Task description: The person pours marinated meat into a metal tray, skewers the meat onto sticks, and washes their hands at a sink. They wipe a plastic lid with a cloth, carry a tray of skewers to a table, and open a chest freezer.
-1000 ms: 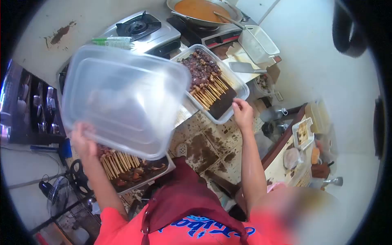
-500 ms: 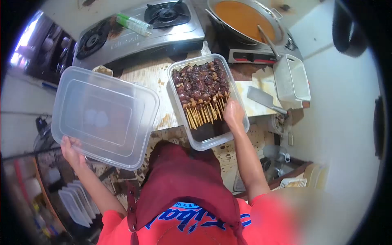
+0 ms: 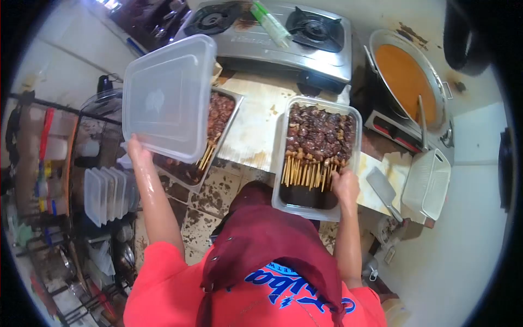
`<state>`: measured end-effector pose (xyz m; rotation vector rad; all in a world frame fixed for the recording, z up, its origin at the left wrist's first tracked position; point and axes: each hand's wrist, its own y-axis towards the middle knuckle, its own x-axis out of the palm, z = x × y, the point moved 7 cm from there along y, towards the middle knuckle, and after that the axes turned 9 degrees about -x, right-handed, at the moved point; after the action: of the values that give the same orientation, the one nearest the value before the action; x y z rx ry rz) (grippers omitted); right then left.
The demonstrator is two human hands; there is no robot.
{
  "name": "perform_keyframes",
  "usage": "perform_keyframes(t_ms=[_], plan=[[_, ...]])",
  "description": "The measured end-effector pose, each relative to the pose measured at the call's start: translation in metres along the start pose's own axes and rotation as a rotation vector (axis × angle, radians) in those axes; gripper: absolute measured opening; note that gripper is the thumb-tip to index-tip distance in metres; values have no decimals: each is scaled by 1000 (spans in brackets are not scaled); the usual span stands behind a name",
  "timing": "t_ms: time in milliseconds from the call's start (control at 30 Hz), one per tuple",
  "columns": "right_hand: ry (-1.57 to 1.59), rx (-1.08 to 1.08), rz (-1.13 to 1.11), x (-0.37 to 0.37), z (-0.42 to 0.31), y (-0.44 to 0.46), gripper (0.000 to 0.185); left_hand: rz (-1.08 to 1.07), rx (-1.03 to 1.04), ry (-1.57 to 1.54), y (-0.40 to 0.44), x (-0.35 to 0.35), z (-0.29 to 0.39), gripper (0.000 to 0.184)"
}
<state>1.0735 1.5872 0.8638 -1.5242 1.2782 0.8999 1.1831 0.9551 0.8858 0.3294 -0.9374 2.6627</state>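
Observation:
My left hand [image 3: 140,151] grips the lower edge of a translucent plastic lid [image 3: 168,98], raised and tilted on the left. Partly behind the lid, a metal tray [image 3: 238,103] contains meat skewers [image 3: 220,111]. At the right, a clear plastic container [image 3: 279,188] holds rows of dark, glossy meat skewers [image 3: 320,133] above dark liquid, sticks pointing toward me. My right hand [image 3: 346,187] is closed at the stick ends of the rightmost skewers, over the container's right side. Its fingertips are partly hidden, so I cannot see whether the rim is gripped too.
A two-burner stove [image 3: 261,41] stands behind, with a green-and-clear packet [image 3: 271,24] on it. Back right is a large pot of orange-brown sauce [image 3: 406,82] with a utensil handle in it. A flat metal spatula [image 3: 383,188] and white basket [image 3: 427,182] lie right.
The view has swung left, bringing the metal tray into sight. My left hand has raised and tilted the lid more steeply. The right hand stays at the skewers' stick ends.

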Motion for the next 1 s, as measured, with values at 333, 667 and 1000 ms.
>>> perform_keyframes(t_ms=[333, 667, 1000], plan=[[47, 109, 18, 24, 3, 4, 17, -233, 131, -260, 144, 231, -37, 39], [110, 227, 72, 23, 10, 0, 18, 44, 914, 1833, 161, 354, -48, 59], [395, 101, 231, -34, 12, -39, 19, -813, 524, 641, -159, 283, -135, 22]])
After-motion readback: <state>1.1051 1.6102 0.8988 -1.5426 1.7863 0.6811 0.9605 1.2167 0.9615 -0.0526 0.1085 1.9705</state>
